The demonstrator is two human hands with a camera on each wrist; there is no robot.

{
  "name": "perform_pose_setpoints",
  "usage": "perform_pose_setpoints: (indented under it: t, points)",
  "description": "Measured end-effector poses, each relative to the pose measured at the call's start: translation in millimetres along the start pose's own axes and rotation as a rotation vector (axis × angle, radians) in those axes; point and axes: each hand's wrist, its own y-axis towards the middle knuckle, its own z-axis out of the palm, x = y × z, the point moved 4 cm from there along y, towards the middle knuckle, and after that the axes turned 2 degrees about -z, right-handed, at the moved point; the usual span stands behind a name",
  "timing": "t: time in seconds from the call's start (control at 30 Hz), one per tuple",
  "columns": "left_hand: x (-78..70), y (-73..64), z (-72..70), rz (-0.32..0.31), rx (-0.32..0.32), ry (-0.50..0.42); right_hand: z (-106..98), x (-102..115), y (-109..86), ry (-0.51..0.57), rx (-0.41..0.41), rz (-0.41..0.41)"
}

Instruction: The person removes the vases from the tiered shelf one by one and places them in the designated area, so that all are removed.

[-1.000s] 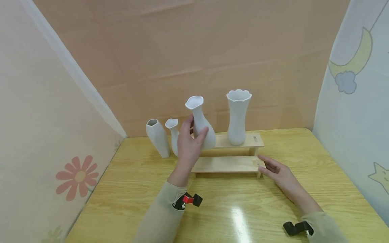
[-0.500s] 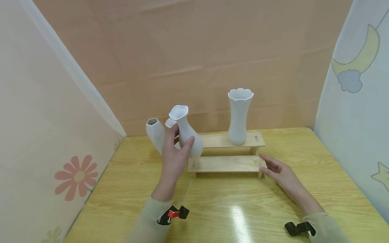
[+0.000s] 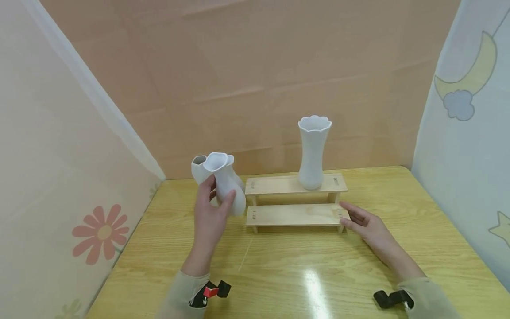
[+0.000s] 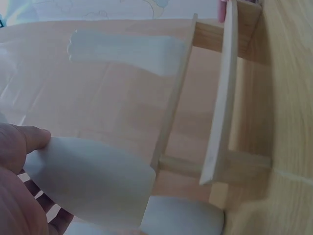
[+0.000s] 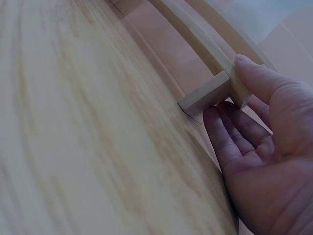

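Note:
My left hand [image 3: 209,219] grips a white vase [image 3: 229,197] with a wavy rim and a rounded belly, tilted, to the left of a two-step wooden stand [image 3: 296,215]. In the left wrist view the thumb and fingers wrap the vase's side, and its base hangs free. Behind it, mostly hidden, are a vase with an angular mouth [image 3: 198,169] and a smaller vase [image 3: 230,160]. On the stand's upper step a tall scalloped vase [image 3: 312,157] stands upright. My right hand [image 3: 370,228] holds the right end of the lower step, thumb at the edge and fingers curled below.
The stand rests on a yellow wood-grain table [image 3: 287,261]. An orange-brown backdrop [image 3: 255,88] rises behind, with pale printed sheets on both sides. The upper step bears its vase towards the right end.
The left hand has carried the wavy-rimmed vase left and down, away from the stand, until it overlaps the two vases behind. My right hand has stayed at the stand's end.

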Motion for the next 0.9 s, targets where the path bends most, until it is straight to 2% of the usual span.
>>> perform_pose_setpoints:
  t: [0.23, 0.43, 0.6, 0.9]
  points:
    - [20.3, -1.8, -8.2, -0.018, -0.028, 0.029, -2.3, 2.3, 1.4, -0.001, 0.0, 0.002]
    - [39.1, 1.3, -3.2, -0.047, -0.018, 0.038, -4.5, -0.3, 2.2, -0.014, -0.006, 0.013]
    - [48.0, 1.2, -1.6, -0.079, -0.027, 0.047, -2.5, -3.4, 2.7, 0.0, -0.007, 0.018]
    - [65.8, 4.1, 6.9, -0.106, 0.02, 0.066, -4.5, 1.3, 2.8, -0.014, -0.019, 0.019]
